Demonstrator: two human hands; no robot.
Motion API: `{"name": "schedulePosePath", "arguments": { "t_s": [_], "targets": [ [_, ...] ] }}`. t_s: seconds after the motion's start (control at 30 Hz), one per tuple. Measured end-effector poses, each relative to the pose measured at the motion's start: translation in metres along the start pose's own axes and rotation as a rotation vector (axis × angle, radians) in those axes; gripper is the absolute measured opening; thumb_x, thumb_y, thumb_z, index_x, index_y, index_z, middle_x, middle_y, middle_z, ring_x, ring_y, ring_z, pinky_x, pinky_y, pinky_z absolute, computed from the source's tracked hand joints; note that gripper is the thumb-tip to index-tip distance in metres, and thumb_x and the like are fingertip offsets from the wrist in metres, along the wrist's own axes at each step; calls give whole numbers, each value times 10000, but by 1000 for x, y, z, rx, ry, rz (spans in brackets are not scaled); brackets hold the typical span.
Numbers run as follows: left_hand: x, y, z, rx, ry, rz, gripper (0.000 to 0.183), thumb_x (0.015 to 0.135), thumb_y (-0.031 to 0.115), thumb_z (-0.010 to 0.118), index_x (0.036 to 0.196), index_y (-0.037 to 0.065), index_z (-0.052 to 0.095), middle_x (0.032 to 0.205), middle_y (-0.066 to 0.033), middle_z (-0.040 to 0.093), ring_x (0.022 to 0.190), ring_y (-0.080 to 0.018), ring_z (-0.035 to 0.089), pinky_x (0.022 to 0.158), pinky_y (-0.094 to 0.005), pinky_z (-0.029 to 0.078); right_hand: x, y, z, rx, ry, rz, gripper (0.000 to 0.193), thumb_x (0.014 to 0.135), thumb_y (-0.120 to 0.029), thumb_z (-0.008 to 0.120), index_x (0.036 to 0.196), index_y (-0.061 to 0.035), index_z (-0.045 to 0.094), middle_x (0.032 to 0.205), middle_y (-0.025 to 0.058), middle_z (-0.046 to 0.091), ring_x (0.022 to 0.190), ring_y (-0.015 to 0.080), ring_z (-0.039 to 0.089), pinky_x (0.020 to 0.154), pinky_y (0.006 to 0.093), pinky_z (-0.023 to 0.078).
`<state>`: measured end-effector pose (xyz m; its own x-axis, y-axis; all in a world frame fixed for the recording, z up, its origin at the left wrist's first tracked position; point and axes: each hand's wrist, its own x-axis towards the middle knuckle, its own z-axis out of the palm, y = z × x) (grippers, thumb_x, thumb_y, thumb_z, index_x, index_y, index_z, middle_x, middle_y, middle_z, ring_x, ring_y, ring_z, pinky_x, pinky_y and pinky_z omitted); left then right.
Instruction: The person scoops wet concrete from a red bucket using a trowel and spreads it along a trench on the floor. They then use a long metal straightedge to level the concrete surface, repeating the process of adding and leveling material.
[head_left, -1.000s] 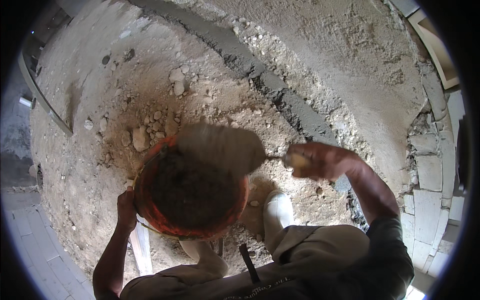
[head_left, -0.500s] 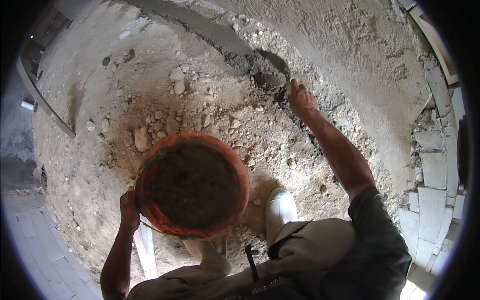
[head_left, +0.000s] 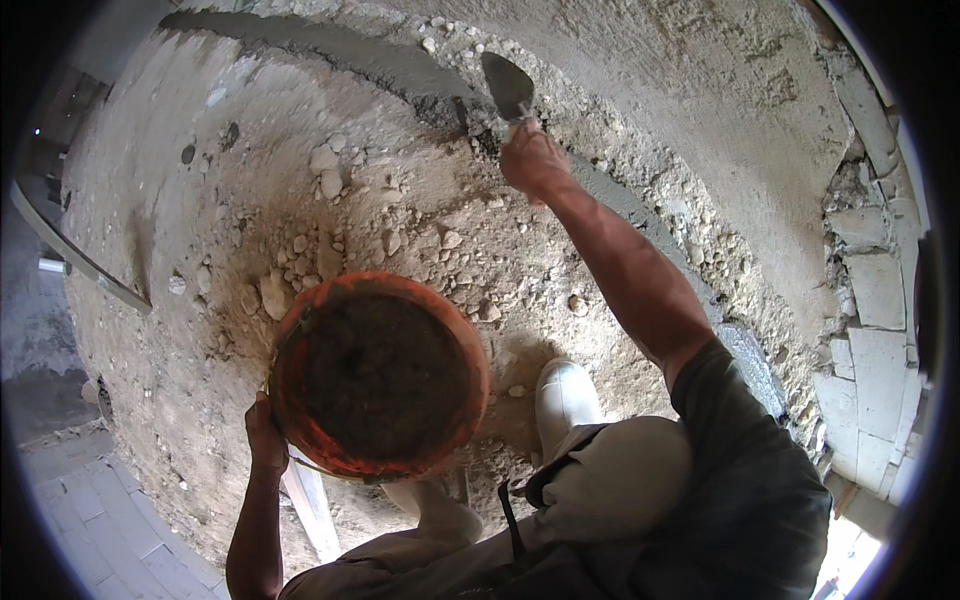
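Note:
My right hand (head_left: pixel 535 162) is closed around the handle of a pointed trowel (head_left: pixel 508 87), its blade directed away from me over the stony strip beside the wall. Just left of the blade runs a band of wet grey mortar (head_left: pixel 370 58) along the wall's foot. At lower left my left hand (head_left: pixel 265 432) grips the rim and wire handle of an orange bucket (head_left: pixel 478 385). The bucket is tilted toward me, and dark grey mortar (head_left: pixel 385 375) shows inside. Its fingers are partly hidden behind the rim.
Rubble stones (head_left: pixel 275 293) lie on the rough dirt ground beyond the bucket. A rough plastered wall (head_left: pixel 700 110) rises on the right, with white blocks (head_left: pixel 878 300) at its end. My white boot (head_left: pixel 567 400) stands right of the bucket. A long curved-looking bar (head_left: pixel 85 255) is at far left.
My right hand has moved left and away from me with the trowel, whose blade now shows fully. More wet mortar shows along the wall behind my forearm. The left hand still holds the bucket.

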<state>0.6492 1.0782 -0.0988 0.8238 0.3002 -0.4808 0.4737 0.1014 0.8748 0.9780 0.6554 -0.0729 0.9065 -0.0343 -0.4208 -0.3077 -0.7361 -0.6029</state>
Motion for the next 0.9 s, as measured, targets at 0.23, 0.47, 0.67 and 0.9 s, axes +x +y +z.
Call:
{"name": "schedulePosePath", "arguments": {
  "t_s": [0.23, 0.47, 0.67, 0.9],
  "targets": [
    [-1, 13, 19, 7, -71, -23, 430, 999, 389, 406, 1158, 16, 549, 1067, -87, 632, 958, -175, 619, 847, -315, 508, 51, 20, 73, -1120, -113, -549, 702, 685, -110, 759, 1209, 191, 400, 1201, 428, 443, 1095, 477, 532, 795, 433, 536],
    [5, 14, 21, 23, -104, -56, 425, 1001, 392, 395, 1138, 25, 560, 1022, -80, 644, 886, -172, 638, 769, -312, 534, 57, 82, 108, -758, -66, -335, 501, 793, -204, 690, 1146, 83, 480, 969, 196, 584, 771, 297, 632, 577, 396, 526],
    [6, 11, 1, 123, -96, -64, 424, 1005, 388, 381, 1136, 25, 558, 1012, -75, 647, 886, -174, 641, 764, -307, 532, -20, 115, 89, 901, 31, 221, 318, 932, -361, 459, 1013, -56, 495, 809, 121, 561, 607, 221, 584, 475, 380, 486],
    [-13, 25, 47, 97, 53, 25, 438, 1000, 397, 368, 1050, 12, 572, 919, -59, 610, 827, -149, 594, 733, -309, 497, -112, 114, 13, 686, -80, 201, 239, 947, -263, 490, 1047, -53, 438, 785, 86, 516, 551, 173, 538, 420, 325, 460]
  ]
}}
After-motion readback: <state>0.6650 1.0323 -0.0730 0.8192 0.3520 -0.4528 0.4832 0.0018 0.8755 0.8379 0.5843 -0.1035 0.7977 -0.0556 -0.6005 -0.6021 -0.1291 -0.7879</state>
